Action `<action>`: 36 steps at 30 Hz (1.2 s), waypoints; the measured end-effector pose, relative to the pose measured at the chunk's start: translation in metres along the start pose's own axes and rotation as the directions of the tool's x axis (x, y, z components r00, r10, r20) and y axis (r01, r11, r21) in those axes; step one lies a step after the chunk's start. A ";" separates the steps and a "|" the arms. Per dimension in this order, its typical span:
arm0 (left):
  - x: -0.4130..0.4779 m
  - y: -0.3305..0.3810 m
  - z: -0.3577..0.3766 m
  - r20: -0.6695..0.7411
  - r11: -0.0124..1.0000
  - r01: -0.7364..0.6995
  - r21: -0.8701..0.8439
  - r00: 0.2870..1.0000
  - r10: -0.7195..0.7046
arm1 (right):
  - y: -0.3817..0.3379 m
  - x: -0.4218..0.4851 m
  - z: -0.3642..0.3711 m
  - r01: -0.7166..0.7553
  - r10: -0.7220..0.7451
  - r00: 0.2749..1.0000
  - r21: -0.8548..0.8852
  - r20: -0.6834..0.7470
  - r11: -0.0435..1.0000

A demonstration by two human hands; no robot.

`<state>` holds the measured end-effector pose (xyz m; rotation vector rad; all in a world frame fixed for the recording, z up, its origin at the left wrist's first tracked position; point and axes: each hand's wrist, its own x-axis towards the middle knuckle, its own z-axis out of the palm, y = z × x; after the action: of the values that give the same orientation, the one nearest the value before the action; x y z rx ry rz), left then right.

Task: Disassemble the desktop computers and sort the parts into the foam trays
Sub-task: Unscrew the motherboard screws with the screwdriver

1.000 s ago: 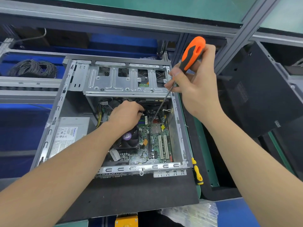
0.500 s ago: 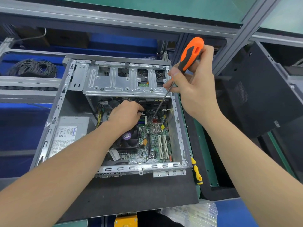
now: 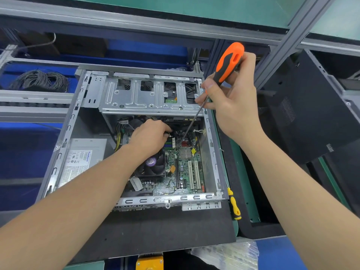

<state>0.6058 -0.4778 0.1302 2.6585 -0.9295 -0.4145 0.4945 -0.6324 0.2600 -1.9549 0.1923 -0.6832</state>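
Open desktop case (image 3: 65, 140) lies on the dark surface (image 3: 155, 230) — right hand (image 3: 236, 110) grips orange screwdriver (image 3: 229, 62), tip down at the motherboard (image 3: 183, 173). Left hand (image 3: 150, 138) inside the case above the fan (image 3: 155, 167), fingers curled — grip unclear.

Right hand (image 3: 235, 106) raised gripping screwdriver (image 3: 229, 61), left hand (image 3: 148, 137) lower, curled

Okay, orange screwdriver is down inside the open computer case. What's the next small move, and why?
Probably seat the tip and turn it. Your right hand grips the orange-and-black-handled screwdriver, its shaft slanting down to the green motherboard just beside the small silver heatsink; your left hand rests close by. Whether the tip sits in a screw is too small to tell.
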 end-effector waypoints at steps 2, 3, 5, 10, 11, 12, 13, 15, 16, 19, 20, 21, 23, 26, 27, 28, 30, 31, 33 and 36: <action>0.000 0.000 0.000 0.005 1.000 -0.001 0.000 1.000 0.001 | 0.001 0.000 0.001 0.004 -0.004 1.000 -0.004 -0.001 1.000; 0.000 0.000 0.000 0.006 1.000 -0.001 0.000 1.000 0.001 | 0.001 0.000 0.001 0.004 -0.004 1.000 -0.004 -0.001 1.000; 0.000 -0.001 -0.001 0.002 1.000 -0.009 -0.002 1.000 0.009 | 0.002 0.000 0.001 0.006 -0.006 1.000 -0.005 0.000 1.000; -0.003 -0.003 -0.002 0.012 0.994 -0.061 -0.087 0.998 0.062 | 0.003 0.001 0.001 0.007 -0.009 0.997 0.027 0.076 1.000; -0.003 -0.004 -0.002 0.021 0.990 -0.077 -0.122 0.997 0.080 | 0.003 0.002 0.001 -0.001 -0.003 0.996 0.039 0.091 0.999; -0.003 -0.005 -0.001 0.029 0.983 -0.097 -0.159 0.994 0.103 | 0.004 0.003 0.001 -0.008 0.003 0.995 0.049 0.099 0.999; -0.003 -0.005 -0.001 0.036 0.973 -0.121 -0.195 0.991 0.130 | 0.004 0.003 0.002 -0.012 0.006 0.995 0.055 0.102 0.998; -0.003 -0.004 -0.001 0.029 0.954 -0.161 -0.252 0.984 0.174 | 0.005 0.003 0.003 -0.016 0.011 0.996 0.058 0.093 0.998; -0.002 -0.003 0.000 0.016 0.947 -0.170 -0.271 0.983 0.182 | 0.005 0.003 0.003 -0.015 0.010 0.997 0.054 0.081 0.998; 0.003 0.001 0.003 -0.030 0.942 -0.190 -0.276 0.981 0.189 | 0.005 0.003 0.004 0.002 -0.004 0.999 0.037 0.052 0.999; 0.005 0.002 0.004 -0.042 0.943 -0.203 -0.265 0.979 0.199 | 0.005 0.003 0.005 0.004 -0.006 0.999 0.037 0.046 0.999; 0.007 0.003 0.005 -0.047 0.943 -0.213 -0.255 0.977 0.208 | 0.005 0.003 0.006 0.005 -0.006 0.999 0.036 0.041 0.999; 0.008 0.004 0.006 -0.044 0.945 -0.232 -0.232 0.973 0.228 | 0.004 0.003 0.007 0.005 -0.006 0.999 0.031 0.034 0.999; 0.008 0.001 0.006 -0.052 0.944 -0.279 -0.175 0.960 0.274 | 0.003 0.005 0.007 -0.003 -0.001 0.997 0.059 0.078 0.998; 0.008 0.000 0.005 -0.049 0.945 -0.288 -0.158 0.958 0.283 | 0.002 0.006 0.006 -0.004 -0.005 0.992 0.072 0.128 0.997; 0.007 0.000 0.003 -0.046 0.945 -0.293 -0.148 0.956 0.289 | 0.000 0.008 0.005 -0.005 -0.010 0.982 0.077 0.189 0.997; 0.004 0.000 -0.001 -0.074 0.933 -0.305 -0.193 0.952 0.296 | -0.003 0.013 0.003 -0.002 -0.016 0.951 0.058 0.310 0.998; 0.002 0.000 -0.003 -0.112 0.910 -0.315 -0.270 0.949 0.295 | -0.004 0.015 0.002 -0.006 -0.010 0.932 0.044 0.362 0.999; -0.002 0.004 -0.007 -0.194 0.811 -0.329 -0.483 0.944 0.268 | -0.005 0.019 -0.001 -0.009 -0.004 0.893 0.025 0.450 1.000; -0.009 0.014 -0.019 -0.298 0.605 -0.371 -0.704 0.928 0.223 | -0.011 0.023 -0.005 0.011 -0.013 0.849 0.007 0.529 1.000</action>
<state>0.5975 -0.4792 0.1542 1.6989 -0.8687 -0.3610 0.5094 -0.6406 0.2794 -2.0641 -0.1640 -0.1267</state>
